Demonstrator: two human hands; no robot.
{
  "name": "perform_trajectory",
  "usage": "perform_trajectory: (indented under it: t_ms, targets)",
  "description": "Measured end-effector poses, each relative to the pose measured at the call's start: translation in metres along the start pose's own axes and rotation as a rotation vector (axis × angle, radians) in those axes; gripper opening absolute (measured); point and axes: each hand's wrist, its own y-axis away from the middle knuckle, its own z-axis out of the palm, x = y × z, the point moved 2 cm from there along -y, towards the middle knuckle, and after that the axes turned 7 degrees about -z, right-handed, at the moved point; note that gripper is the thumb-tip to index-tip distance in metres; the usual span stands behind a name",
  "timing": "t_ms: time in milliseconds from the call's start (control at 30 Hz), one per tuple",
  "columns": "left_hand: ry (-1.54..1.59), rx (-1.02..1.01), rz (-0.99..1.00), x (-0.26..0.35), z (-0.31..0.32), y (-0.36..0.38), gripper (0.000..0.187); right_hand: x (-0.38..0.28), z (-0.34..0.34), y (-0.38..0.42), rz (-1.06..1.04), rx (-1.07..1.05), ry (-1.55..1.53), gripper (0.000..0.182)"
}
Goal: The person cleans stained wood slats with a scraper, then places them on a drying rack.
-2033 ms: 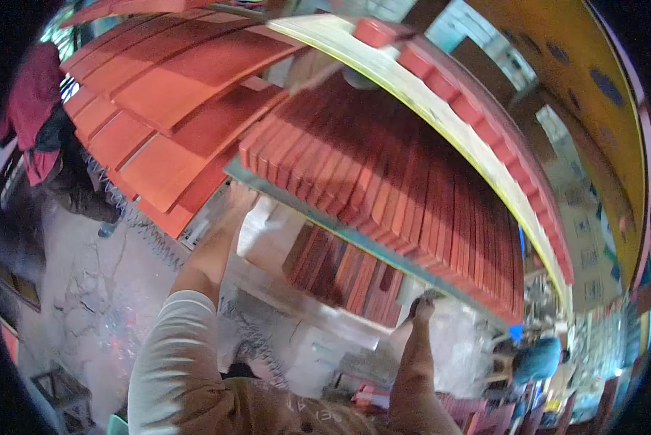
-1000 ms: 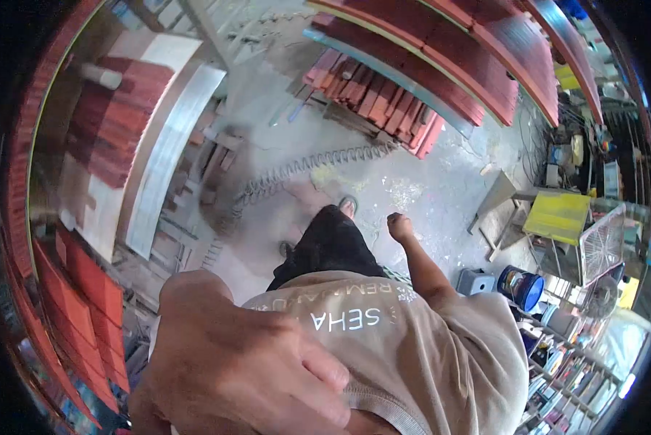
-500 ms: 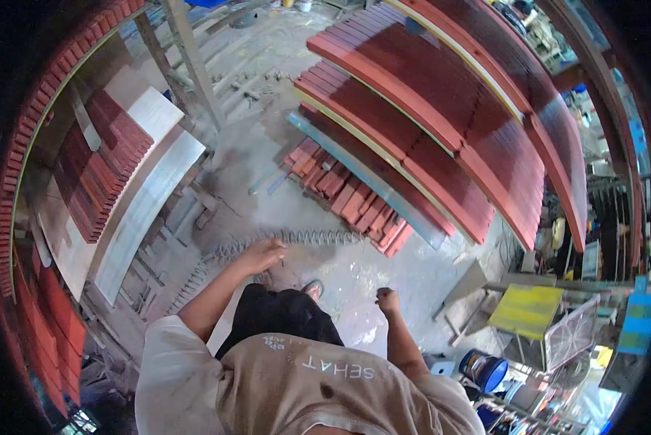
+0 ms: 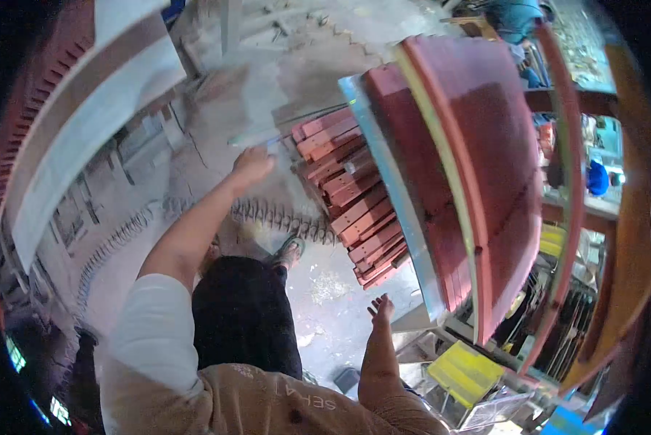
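Note:
My left hand (image 4: 253, 167) is stretched forward above the concrete floor, left of a stack of reddish slats (image 4: 347, 188). Its fingers look curled together, slightly blurred, and I see nothing in them. My right hand (image 4: 382, 309) is open and empty, fingers apart, just below the near end of the slats. Right of the slats stand a pale blue-edged panel (image 4: 394, 196) and large curved red panels (image 4: 478, 145). A coiled grey hose (image 4: 285, 220) lies on the floor past my feet.
Pale curved boards (image 4: 97, 123) stand on the left. A yellow board (image 4: 465, 373) lies at the lower right, near a wire rack. Wooden frame posts (image 4: 568, 196) rise on the right. Loose wood pieces (image 4: 72, 221) lie at the left. A person in blue (image 4: 598, 178) is far right.
The view has turned and moved closer to the slats and red panels. My left hand has reached farther forward. My right hand has opened from a curled shape. One foot has stepped forward.

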Motion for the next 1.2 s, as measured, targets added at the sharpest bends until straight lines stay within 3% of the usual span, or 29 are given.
perform_trajectory:
  t_ms: [33,100,233,333,467,800,833,1033,1200]
  targets:
    - [0.018,0.081,-0.002,0.010,0.004,-0.013,0.048,-0.003,0.002,-0.019,0.001,0.020,-0.015,0.054]
    - [0.383,0.175,-0.115,0.055,-0.039,0.001,0.046,-0.001,-0.003,-0.060,-0.015,0.015,-0.070,0.067]
    - [0.297,0.403,-0.046,0.082,-0.008,-0.072,0.049,-0.025,0.011,-0.114,0.026,0.026,-0.258,0.075]
    - [0.225,0.405,-0.057,0.111,-0.005,-0.093,0.051,-0.032,0.014,-0.139,-0.004,0.060,-0.278,0.078]
    - [0.245,0.213,-0.094,0.121,0.016,-0.126,0.051,-0.016,-0.006,-0.190,-0.100,0.109,-0.154,0.079]
    - [0.173,0.311,-0.047,0.121,0.016,-0.127,0.042,-0.003,0.016,-0.192,-0.100,0.047,-0.283,0.077]
    - [0.171,0.239,-0.065,0.123,0.011,-0.124,0.044,-0.003,0.015,-0.190,-0.103,0.047,-0.287,0.077]
    - [0.171,0.335,-0.056,0.122,0.018,-0.126,0.047,-0.010,0.016,-0.194,-0.122,0.034,-0.305,0.077]
    - [0.153,0.279,-0.062,0.120,0.014,-0.131,0.050,-0.018,0.010,-0.203,-0.130,0.024,-0.300,0.076]
